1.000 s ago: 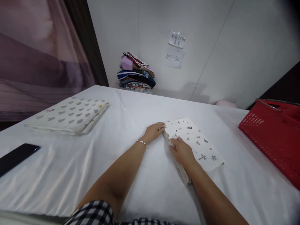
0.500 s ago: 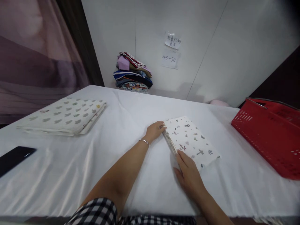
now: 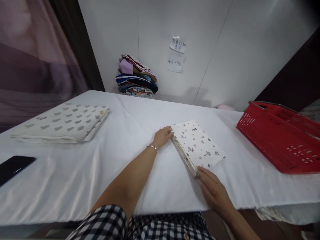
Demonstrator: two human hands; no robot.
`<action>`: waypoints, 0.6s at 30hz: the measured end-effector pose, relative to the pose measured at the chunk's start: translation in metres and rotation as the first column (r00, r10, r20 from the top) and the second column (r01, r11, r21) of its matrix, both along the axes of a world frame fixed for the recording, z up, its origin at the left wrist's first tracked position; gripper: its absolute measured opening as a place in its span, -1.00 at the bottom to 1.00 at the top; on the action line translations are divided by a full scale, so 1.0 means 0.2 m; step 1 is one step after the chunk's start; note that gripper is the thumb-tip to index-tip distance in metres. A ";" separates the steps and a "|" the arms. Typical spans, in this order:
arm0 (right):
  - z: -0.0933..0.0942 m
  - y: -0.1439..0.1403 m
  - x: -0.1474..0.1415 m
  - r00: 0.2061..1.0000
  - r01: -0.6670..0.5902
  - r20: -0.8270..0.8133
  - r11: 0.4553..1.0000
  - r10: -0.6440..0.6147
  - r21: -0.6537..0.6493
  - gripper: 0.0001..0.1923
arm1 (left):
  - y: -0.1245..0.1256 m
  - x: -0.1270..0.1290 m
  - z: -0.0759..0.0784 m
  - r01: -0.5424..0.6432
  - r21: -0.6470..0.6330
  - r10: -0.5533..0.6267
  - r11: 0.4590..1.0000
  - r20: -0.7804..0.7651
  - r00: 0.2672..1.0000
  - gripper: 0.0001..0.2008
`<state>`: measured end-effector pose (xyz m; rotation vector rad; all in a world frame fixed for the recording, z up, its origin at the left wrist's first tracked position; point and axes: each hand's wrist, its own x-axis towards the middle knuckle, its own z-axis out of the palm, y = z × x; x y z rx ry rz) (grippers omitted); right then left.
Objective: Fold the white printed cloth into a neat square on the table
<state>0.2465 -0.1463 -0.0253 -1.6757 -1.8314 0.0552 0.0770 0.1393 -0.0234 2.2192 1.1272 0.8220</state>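
R hand (image 3: pixel 215 191) back, cloth (image 3: pixel 197 146) ahead.

red basket (image 3: pixel 277 140) blocks right, bare sheet (image 3: pixel 130 116) left

By the left hand's fingers (image 3: pixel 168 131) lies a folded cloth (image 3: pixel 197 146), soft, matt and printed, its layered edge at the right hand's fingertips (image 3: pixel 203 172). Under them the tablecloth (image 3: pixel 140 113) is smooth with a faint sheen. The wrist bracelet (image 3: pixel 152 146) looks like metal.
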 end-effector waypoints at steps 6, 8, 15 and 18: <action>0.07 0.00 0.18 0.489 0.370 -0.682 0.838 -0.543 -0.402 -0.33 | 0.02 -0.01 0.00 0.044 0.012 -0.044 0.999 -0.003 0.999 -0.72; 0.11 0.03 0.20 0.298 0.296 -0.760 0.812 -0.578 -0.503 -0.15 | 0.03 -0.01 0.01 0.047 0.040 -0.047 0.998 -0.005 0.999 -0.72; 0.13 0.15 0.20 0.192 0.202 -0.809 0.829 -0.555 -0.521 -0.08 | 0.07 0.00 0.00 0.103 0.007 -0.103 0.995 -0.021 0.994 -0.70; 0.09 0.18 0.19 0.213 0.236 -0.810 0.833 -0.546 -0.500 -0.10 | 0.08 0.00 0.01 0.146 -0.006 -0.146 0.989 -0.005 0.989 -0.73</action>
